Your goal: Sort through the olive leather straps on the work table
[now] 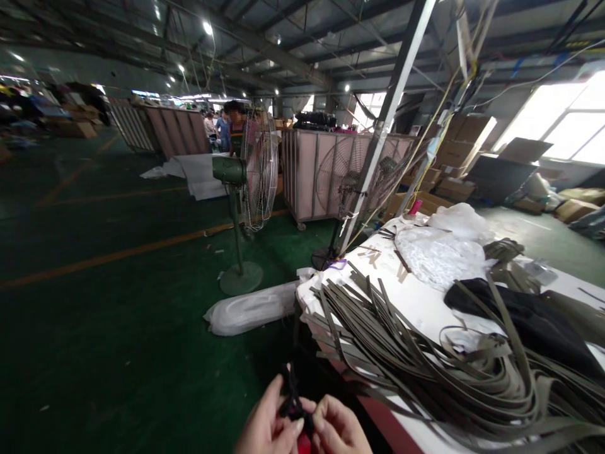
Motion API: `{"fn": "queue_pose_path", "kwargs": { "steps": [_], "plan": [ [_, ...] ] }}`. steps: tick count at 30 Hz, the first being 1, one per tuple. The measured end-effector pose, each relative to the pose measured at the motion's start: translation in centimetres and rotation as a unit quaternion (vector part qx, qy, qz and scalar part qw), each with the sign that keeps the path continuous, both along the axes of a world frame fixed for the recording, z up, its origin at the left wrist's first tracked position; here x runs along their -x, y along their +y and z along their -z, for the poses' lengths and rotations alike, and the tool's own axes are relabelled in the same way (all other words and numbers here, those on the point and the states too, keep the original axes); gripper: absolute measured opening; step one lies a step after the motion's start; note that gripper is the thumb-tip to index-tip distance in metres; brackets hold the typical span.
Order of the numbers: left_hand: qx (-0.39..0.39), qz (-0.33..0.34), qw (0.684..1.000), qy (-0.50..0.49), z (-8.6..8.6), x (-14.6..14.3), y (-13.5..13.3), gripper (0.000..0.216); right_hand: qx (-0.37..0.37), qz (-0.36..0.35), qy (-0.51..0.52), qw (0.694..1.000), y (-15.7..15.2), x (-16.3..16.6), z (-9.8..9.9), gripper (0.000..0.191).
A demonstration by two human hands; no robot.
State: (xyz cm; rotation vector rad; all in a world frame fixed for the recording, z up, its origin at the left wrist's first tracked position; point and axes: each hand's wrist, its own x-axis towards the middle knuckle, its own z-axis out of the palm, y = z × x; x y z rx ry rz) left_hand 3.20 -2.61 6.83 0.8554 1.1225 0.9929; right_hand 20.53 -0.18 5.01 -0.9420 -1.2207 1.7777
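Note:
My left hand (265,424) and my right hand (339,429) are close together at the bottom edge, both pinching a small black strap piece (289,397) that sticks up between the fingers. Something red shows just under it. To the right lies a big heap of long olive-grey straps (425,359) spread over the white table (420,302), hanging over its near edge. A black cloth (529,318) rests on the straps farther right.
White plastic bags (439,252) sit farther back on the table. A green pedestal fan (246,189) and a second fan (350,189) stand on the green floor (94,315). A white wrapped roll (250,309) lies by the table. People stand far off; cardboard boxes (454,170) are stacked at right.

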Motion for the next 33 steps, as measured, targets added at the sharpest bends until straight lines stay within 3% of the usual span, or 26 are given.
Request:
{"fn": "queue_pose_path", "kwargs": {
  "steps": [2, 6, 8, 12, 15, 18, 22, 27, 30, 33],
  "plan": [
    [0.000, 0.007, 0.998, 0.063, 0.0, 0.2, 0.2, 0.094, -0.017, -0.013, -0.009, 1.000, 0.0, -0.1, 0.0, 0.051],
    [-0.034, 0.078, 0.980, 0.177, -0.5, 0.8, 0.5, 0.097, -0.082, 0.060, -0.063, 0.993, 0.0, -0.5, -0.1, 0.039],
    [-0.064, 0.105, 0.966, 0.227, -0.6, 1.0, 0.5, 0.092, -0.083, 0.080, -0.101, 0.988, -0.2, -0.4, -0.3, 0.046],
    [-0.110, 0.145, 0.930, 0.321, -0.2, 0.7, 0.3, 0.082, -0.091, 0.054, -0.152, 0.983, -0.4, 0.0, -0.4, 0.042],
    [-0.092, 0.195, 0.923, 0.318, 0.2, 0.3, 0.2, 0.090, -0.038, 0.079, -0.107, 0.990, -0.2, -0.2, -0.6, 0.051],
    [-0.069, 0.179, 0.941, 0.280, 0.3, 0.3, -0.1, 0.090, 0.021, 0.152, -0.060, 0.986, 0.2, -1.0, -1.4, 0.053],
    [-0.012, 0.124, 0.974, 0.191, -0.5, 1.1, -0.6, 0.074, 0.029, 0.244, -0.059, 0.967, 0.7, -2.3, -2.1, 0.052],
    [0.014, 0.086, 0.979, 0.185, -2.5, 1.8, -0.4, 0.066, 0.043, 0.305, -0.053, 0.950, 1.4, -4.0, -1.5, 0.046],
    [0.015, 0.101, 0.974, 0.201, -2.3, 2.1, 0.0, 0.064, 0.074, 0.381, -0.018, 0.921, 2.1, -5.7, -1.3, 0.052],
    [0.011, 0.112, 0.970, 0.215, -1.4, 2.3, 0.3, 0.063, 0.063, 0.394, -0.011, 0.917, 2.6, -7.1, -1.3, 0.048]
  ]
}}
